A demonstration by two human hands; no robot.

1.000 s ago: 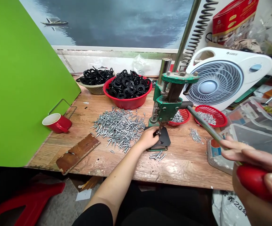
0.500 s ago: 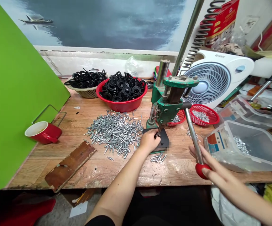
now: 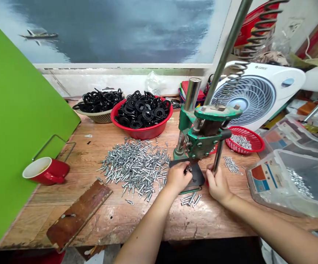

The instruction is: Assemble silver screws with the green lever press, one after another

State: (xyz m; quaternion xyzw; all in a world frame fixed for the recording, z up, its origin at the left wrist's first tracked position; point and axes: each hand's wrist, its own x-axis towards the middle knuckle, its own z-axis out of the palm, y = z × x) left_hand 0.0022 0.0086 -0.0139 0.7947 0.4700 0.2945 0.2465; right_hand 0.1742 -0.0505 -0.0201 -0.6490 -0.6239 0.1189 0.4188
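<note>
A green hand press (image 3: pixel 204 143) stands on the wooden table, with a black plate (image 3: pixel 198 178) on its base. My left hand (image 3: pixel 178 178) rests over that plate, fingers closed together at the small metal die under the press head; whatever they pinch is too small to make out. Wrapped round the press lever (image 3: pixel 218 157) is my right hand (image 3: pixel 218 184), with the lever pointing down close to the plate. Left of the press spreads a pile of metal eye bolts (image 3: pixel 137 165). Several more eye bolts (image 3: pixel 192 200) lie in front of the base.
Behind the pile stand a red bowl (image 3: pixel 145 132) and a beige basket (image 3: pixel 100 117), both heaped with black rings. A red mug (image 3: pixel 46 171) and a brown board (image 3: pixel 79 214) lie left. To the right are a red basket (image 3: pixel 259 145), clear bin (image 3: pixel 271 198) and white fan (image 3: pixel 288 82).
My right hand has swung the lever down and inward to the left, and its fingers have closed round it. My left hand stays at the die. The view has shifted slightly.
</note>
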